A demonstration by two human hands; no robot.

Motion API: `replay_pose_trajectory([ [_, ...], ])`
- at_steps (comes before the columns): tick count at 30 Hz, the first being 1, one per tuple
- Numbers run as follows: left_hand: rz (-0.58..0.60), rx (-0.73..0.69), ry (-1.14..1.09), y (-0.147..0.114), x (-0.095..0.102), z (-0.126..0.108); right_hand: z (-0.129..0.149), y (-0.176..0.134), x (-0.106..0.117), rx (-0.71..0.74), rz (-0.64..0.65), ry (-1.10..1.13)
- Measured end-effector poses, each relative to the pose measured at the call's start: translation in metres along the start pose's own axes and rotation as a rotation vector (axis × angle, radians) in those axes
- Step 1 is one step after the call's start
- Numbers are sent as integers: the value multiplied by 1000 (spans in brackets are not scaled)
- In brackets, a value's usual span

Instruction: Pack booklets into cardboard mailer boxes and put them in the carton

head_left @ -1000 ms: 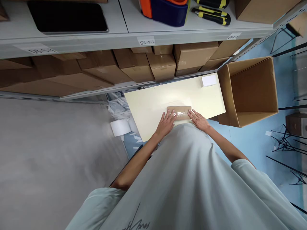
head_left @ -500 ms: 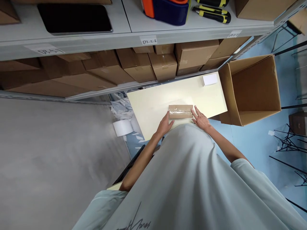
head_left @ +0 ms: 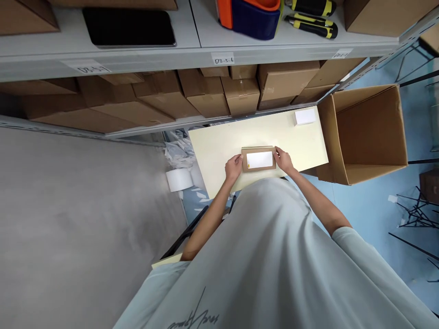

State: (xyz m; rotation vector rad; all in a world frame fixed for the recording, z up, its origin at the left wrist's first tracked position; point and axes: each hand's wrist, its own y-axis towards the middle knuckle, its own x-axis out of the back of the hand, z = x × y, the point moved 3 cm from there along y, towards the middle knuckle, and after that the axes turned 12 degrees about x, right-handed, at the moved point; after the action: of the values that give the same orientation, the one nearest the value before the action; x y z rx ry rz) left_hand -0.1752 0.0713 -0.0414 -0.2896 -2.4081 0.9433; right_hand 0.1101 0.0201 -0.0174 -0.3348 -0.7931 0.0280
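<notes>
Head cam: L hand (head_left: 233,167), R hand (head_left: 283,160) hold box (head_left: 259,159) (shelf tag (head_left: 222,58): "D3-5-6").

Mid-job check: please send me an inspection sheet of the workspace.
Surface: cream rectangular tabletop.
Things in hand: small brown cardboard box, flat white label facing up.
Clutter: small white rectangular item on the tabletop's right side; white roll beyond its left edge.
Hands: left hand and right hand hold the box's opposite ends with their fingers.
Cables: nothing seen.
Surroundings: large open brown cardboard carton at right; grey metal shelf above, bearing a black flat rectangular device and black-and-yellow hand tools.
</notes>
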Motion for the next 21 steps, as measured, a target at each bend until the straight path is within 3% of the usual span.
replay_pose_trajectory([
  [5, 77, -32, -87, 15, -10, 5, -13, 25, -7, -111, -11, 159],
  [8, 77, -26, -95, 12, -13, 14, -22, 15, -6, -194, -36, 309],
  [12, 107, -16, -111, 3, -16, 24, -26, -10, -10, -239, 43, 474],
  [16, 126, -30, -84, -7, -17, 27, -19, -29, -19, -165, 101, 491],
  [21, 156, -89, -44, -14, -22, 21, -7, -46, -10, 40, -7, 475],
])
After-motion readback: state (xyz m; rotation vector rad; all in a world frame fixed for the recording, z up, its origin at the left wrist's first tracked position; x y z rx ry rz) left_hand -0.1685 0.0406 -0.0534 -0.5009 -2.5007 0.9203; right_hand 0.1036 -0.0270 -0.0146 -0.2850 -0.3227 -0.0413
